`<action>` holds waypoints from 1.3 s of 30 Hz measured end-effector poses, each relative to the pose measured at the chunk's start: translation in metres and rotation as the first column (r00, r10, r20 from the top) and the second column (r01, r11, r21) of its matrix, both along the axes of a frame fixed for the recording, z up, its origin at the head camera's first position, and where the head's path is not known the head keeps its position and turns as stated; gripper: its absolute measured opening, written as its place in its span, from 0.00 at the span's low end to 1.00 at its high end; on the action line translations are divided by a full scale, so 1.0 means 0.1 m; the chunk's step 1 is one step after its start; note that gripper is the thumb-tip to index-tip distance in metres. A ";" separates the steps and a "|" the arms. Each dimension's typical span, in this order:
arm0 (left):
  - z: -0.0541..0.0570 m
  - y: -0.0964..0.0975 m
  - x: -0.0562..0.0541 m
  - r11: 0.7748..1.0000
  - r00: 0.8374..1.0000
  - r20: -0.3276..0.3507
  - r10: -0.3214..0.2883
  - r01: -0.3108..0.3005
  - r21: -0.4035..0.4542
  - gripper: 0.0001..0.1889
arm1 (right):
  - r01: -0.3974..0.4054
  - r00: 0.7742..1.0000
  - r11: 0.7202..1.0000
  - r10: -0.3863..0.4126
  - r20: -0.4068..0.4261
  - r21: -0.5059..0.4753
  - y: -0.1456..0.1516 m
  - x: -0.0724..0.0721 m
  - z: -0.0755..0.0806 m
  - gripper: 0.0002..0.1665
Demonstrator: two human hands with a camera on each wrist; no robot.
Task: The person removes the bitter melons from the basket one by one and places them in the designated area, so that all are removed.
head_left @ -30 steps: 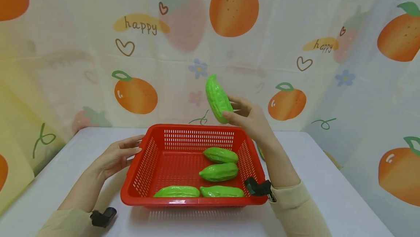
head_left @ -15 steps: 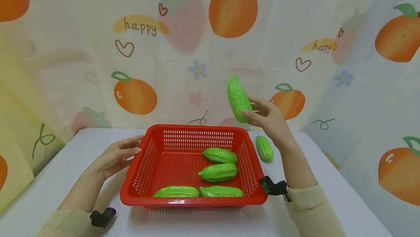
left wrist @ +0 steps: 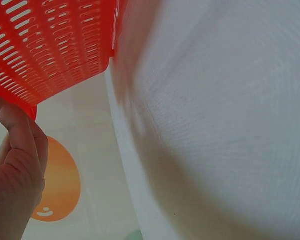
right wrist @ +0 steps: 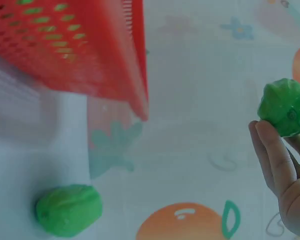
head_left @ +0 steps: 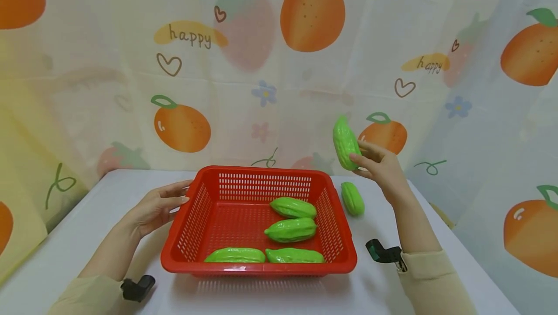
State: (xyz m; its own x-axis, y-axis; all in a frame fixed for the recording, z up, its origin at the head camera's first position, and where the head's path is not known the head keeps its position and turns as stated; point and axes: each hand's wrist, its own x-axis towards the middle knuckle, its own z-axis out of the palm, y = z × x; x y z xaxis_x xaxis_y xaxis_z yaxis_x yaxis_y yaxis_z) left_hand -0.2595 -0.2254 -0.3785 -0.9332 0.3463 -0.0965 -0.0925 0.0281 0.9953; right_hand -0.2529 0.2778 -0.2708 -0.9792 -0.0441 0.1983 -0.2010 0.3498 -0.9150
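Note:
My right hand [head_left: 383,169] holds a light green, ridged bitter melon [head_left: 346,145] between thumb and fingers, in the air beyond the red basket's right back corner. The right wrist view shows this melon [right wrist: 284,107] end-on at the fingertips. At the left rim of the red plastic basket [head_left: 257,267], my left hand [head_left: 152,208] holds on with bent fingers and thumb; part of its grip is hidden. Inside the basket lie several bitter melons: two at the right [head_left: 293,207] and two along the front wall [head_left: 235,255], partly hidden by the rim.
Another bitter melon [head_left: 352,198] lies on the white table [head_left: 392,223], just right of the basket. A fruit-print cloth [head_left: 279,82] hangs behind the table. A black wrist camera [head_left: 383,252] is strapped at the right sleeve and another [head_left: 138,288] at the left.
My right hand has carried the bitter melon to the right, away from above the basket, and lately a little lower. The melon on the table has come into full view. My left hand stays put.

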 end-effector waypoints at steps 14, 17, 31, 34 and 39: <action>-0.01 0.00 -0.01 1.000 1.000 0.007 0.001 -0.001 0.019 0.29 | 0.062 0.985 0.998 -0.058 0.163 -0.023 0.49 -0.11 -0.37 0.42; -0.01 0.00 -0.01 1.000 1.000 0.007 0.002 -0.003 0.024 0.29 | 0.083 0.978 0.996 -0.080 0.192 -0.012 0.57 -0.13 -0.45 0.43; 0.00 0.01 0.00 1.000 1.000 0.009 0.006 -0.006 0.010 0.32 | 0.175 0.945 0.984 -0.179 0.274 0.036 0.79 -0.19 -0.77 0.41; 0.00 0.00 0.00 1.000 1.000 0.004 -0.006 0.006 0.026 0.31 | 0.200 0.935 0.979 -0.202 0.290 0.038 0.82 -0.20 -0.84 0.41; -0.01 0.01 0.00 1.000 1.000 0.008 0.001 -0.001 0.017 0.30 | 0.221 0.917 0.974 -0.226 0.329 0.053 0.86 -0.19 -0.95 0.42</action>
